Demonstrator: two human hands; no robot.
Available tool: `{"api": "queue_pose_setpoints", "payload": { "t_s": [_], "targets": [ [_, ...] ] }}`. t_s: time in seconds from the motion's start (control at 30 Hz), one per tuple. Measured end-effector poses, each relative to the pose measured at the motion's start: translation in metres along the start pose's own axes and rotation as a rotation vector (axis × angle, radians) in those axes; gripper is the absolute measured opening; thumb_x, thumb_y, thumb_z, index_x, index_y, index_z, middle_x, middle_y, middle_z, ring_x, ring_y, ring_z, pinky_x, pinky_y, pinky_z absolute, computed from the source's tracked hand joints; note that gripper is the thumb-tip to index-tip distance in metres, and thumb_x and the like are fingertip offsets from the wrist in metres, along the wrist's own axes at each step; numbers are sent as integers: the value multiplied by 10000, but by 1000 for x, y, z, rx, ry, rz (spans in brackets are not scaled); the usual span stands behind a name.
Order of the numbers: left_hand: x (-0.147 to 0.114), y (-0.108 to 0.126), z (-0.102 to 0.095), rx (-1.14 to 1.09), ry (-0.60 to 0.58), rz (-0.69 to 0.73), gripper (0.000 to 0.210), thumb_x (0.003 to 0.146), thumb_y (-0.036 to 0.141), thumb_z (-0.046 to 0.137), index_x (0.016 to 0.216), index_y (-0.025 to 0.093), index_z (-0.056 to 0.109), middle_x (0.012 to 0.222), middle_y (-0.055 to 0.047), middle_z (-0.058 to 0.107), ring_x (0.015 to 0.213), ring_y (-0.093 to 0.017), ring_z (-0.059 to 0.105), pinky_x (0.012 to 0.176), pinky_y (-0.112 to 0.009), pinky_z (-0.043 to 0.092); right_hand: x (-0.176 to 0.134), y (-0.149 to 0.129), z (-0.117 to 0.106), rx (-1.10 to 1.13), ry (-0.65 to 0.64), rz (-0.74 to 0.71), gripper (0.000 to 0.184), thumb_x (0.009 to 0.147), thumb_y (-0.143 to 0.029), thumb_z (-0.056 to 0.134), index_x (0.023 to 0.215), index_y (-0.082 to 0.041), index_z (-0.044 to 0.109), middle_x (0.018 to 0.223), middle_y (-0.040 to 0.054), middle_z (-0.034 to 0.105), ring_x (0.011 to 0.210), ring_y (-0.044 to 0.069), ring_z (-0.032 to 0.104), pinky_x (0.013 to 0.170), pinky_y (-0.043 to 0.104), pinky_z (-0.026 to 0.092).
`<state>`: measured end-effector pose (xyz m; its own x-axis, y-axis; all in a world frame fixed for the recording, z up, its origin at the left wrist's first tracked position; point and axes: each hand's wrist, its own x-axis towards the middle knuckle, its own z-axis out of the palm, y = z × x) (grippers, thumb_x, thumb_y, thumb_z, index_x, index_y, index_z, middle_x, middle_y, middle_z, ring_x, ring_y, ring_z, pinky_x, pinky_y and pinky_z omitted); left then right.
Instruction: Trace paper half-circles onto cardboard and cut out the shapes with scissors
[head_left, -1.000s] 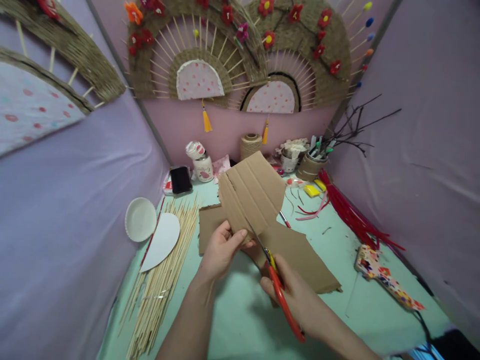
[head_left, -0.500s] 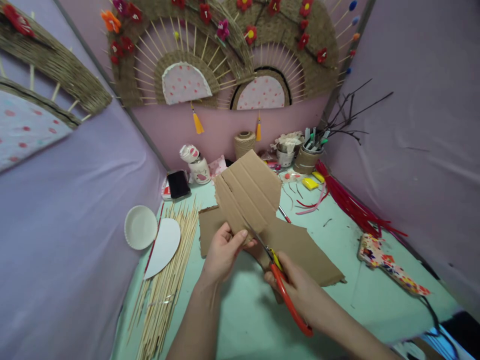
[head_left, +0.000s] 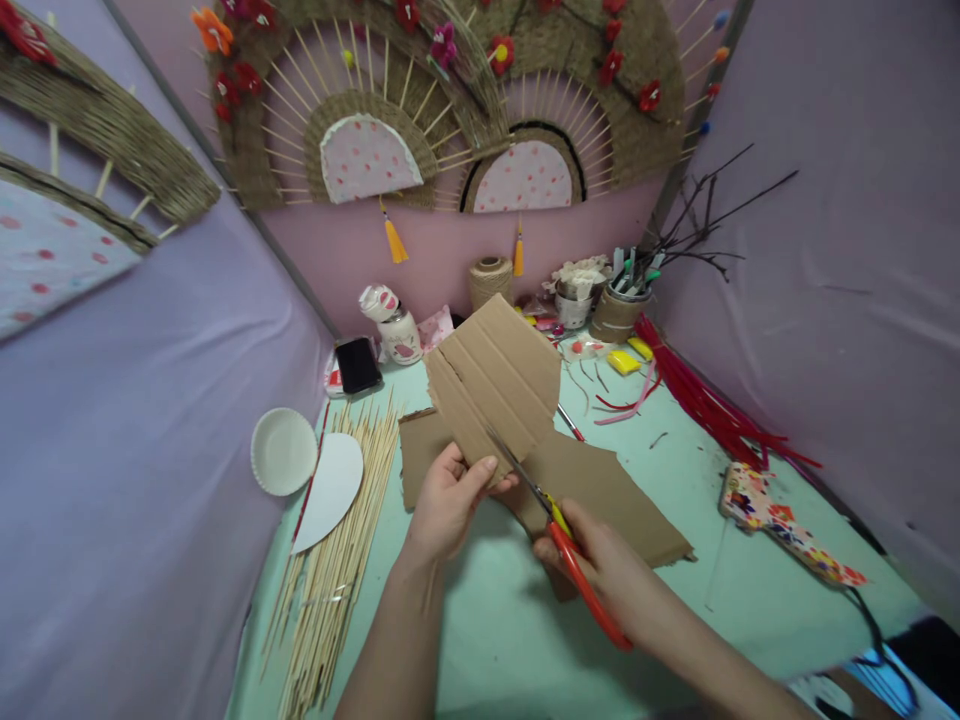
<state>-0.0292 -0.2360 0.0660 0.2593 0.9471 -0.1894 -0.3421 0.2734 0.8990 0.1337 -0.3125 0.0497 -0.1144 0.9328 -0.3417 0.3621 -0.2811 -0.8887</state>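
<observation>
A creased piece of brown cardboard is pinched at its lower edge by my left hand, thumb on top. My right hand grips red-handled scissors with a yellow part near the pivot. Their blades lie at the lower part of the cardboard, just right of my left thumb, and point up and left. Beneath both hands a larger cardboard sheet with a cut-out edge rests on the table. Part of that sheet is hidden by the held piece and my hands.
Thin wooden sticks lie at left under a white half-disc, beside a white bowl. A flower-patterned glue gun and red pipe cleaners lie at right. Twine, a jar and a pen holder line the back.
The view has shifted slightly. My right hand and the scissors sit a little higher and further right. The left hand keeps its hold on the cardboard.
</observation>
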Motion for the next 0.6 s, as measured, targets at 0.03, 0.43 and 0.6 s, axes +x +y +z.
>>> {"api": "queue_pose_setpoints", "payload": {
  "t_s": [0.03,0.43,0.6],
  "targets": [
    [0,0,0,-2,1,-2,276,697,307,748,872,146,609,858,-35,700,719,-129,644,696,-275,529,0,0,-1,1,4,6,322,788,-496,543,743,-223,379,646,-31,509,592,126,448,530,224,337],
    [5,-3,-4,-31,189,-13,318,624,347,788,807,132,642,790,-47,709,723,-150,630,726,-300,503,-4,13,2,-12,-62,10,304,838,-470,474,712,-215,366,621,-48,445,577,109,391,548,223,324],
    [3,-8,-2,66,133,-35,322,634,382,771,811,133,671,826,-70,720,746,-171,633,732,-311,495,-7,8,-4,31,-117,9,304,860,-497,441,780,-203,424,627,-46,438,570,112,387,545,228,329]
  ]
}}
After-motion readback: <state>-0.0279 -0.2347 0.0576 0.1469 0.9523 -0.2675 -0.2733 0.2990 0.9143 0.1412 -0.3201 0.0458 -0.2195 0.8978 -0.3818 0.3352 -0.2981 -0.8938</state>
